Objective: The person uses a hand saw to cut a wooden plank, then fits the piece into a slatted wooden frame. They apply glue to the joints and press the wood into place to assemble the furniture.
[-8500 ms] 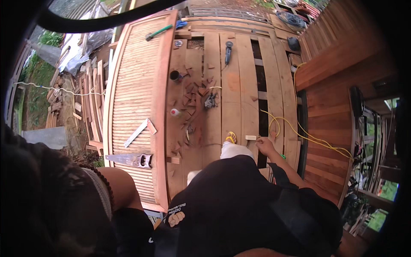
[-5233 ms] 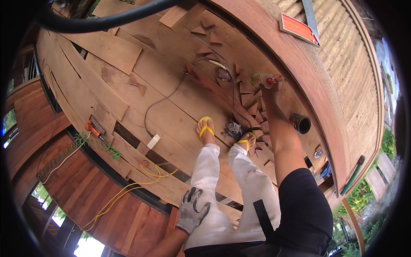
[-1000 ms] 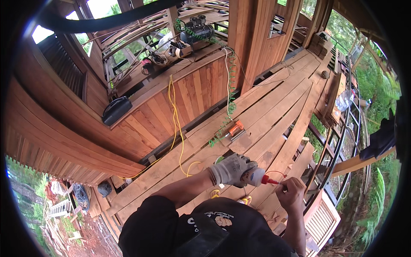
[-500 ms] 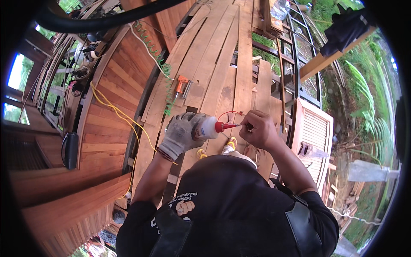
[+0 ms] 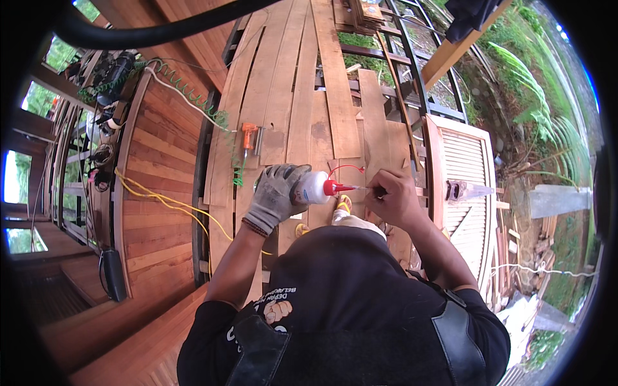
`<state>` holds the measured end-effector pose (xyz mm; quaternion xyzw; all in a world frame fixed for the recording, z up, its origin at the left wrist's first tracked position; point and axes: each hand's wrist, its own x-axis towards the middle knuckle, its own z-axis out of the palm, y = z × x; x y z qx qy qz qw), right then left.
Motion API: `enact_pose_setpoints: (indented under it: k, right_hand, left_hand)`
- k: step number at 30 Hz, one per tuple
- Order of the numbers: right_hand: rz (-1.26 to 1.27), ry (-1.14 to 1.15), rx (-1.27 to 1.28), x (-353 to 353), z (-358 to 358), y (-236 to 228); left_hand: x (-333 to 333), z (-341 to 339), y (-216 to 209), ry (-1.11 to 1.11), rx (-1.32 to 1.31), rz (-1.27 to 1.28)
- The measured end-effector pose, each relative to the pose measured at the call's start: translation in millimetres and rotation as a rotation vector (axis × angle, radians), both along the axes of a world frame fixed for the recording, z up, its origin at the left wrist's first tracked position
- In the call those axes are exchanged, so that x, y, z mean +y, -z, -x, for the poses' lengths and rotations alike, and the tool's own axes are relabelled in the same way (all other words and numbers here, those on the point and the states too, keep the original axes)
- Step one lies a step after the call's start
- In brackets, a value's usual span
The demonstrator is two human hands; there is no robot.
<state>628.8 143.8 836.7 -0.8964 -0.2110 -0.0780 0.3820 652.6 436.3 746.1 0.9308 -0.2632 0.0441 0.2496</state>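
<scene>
Gripping the bottle (image 5: 314, 188) sideways above the planks (image 5: 278, 96) in our gloved left hand (image 5: 273, 193), our bare right hand (image 5: 394, 196) clenched at the red nozzle's (image 5: 331, 187) tip, we probably risked a spurt by oversqueezing.

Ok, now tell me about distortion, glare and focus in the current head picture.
Head view: fisheye bows the edges of the wooden wall, with black corners; head view: an opening at far left is washed out; head view: a dark curved strip at upper left looks soft; head view: the white bottle in the gloved left hand looks reasonably clear.
</scene>
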Motion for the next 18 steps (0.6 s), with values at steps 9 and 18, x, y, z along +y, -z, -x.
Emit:
enact_pose_setpoints:
  k: [9, 18]
  right_hand:
    - [-0.071, 0.258, 0.160, -36.9, 12.1, 9.8]
    - [-0.106, 0.863, -0.080, -272.4, 21.1, -19.7]
  left_hand:
    - [-31.0, -36.7, 29.9, 0.124, -0.115, 0.064]
    - [10.2, -108.6, 112.4, -0.005, 0.146, 0.144]
